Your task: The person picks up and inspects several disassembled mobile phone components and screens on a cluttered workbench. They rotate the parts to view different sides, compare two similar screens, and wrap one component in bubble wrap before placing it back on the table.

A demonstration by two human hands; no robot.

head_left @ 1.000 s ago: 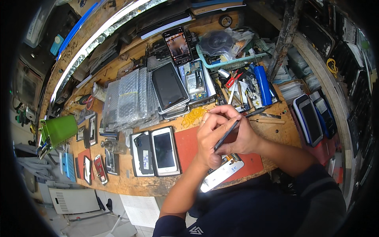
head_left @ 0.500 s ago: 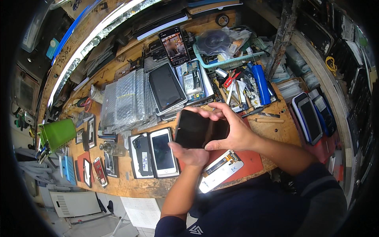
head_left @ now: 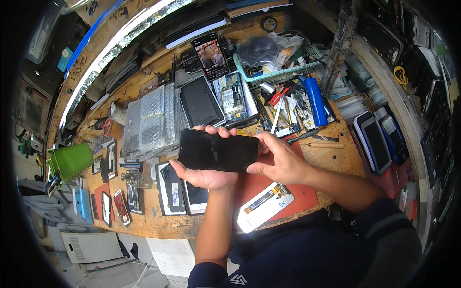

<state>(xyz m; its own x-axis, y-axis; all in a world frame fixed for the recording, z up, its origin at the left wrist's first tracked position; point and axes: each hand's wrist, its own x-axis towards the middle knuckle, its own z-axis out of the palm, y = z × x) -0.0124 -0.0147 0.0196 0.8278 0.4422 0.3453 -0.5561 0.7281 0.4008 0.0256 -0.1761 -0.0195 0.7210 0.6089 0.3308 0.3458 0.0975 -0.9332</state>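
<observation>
A black smartphone (head_left: 218, 152) lies sideways between my hands above the bench, its dark screen facing up. My left hand (head_left: 211, 177) cradles it from beneath, with the fingertips curling over its far edge. The right end is gripped by my right hand (head_left: 276, 161), thumb on the near corner and fingers at the end. Below the phone, a white panel with a flex cable (head_left: 266, 206) rests on a red mat (head_left: 305, 189). Partly behind my left wrist are a white phone (head_left: 196, 198) and a dark phone back cover (head_left: 171, 189) in an open box.
Bubble-wrapped packs (head_left: 156, 120) and a black tablet (head_left: 201, 102) sit beyond my hands. A lit phone (head_left: 210, 55) stands upright behind them. Loose tools and a blue cylinder (head_left: 315, 102) lie far right, near a teal basket (head_left: 278, 73). A green bin (head_left: 72, 159) is at left.
The black phone has moved left and been turned level, lying more lengthwise across my hands. My left hand has shifted left under it, and my right hand has slid to its right end.
</observation>
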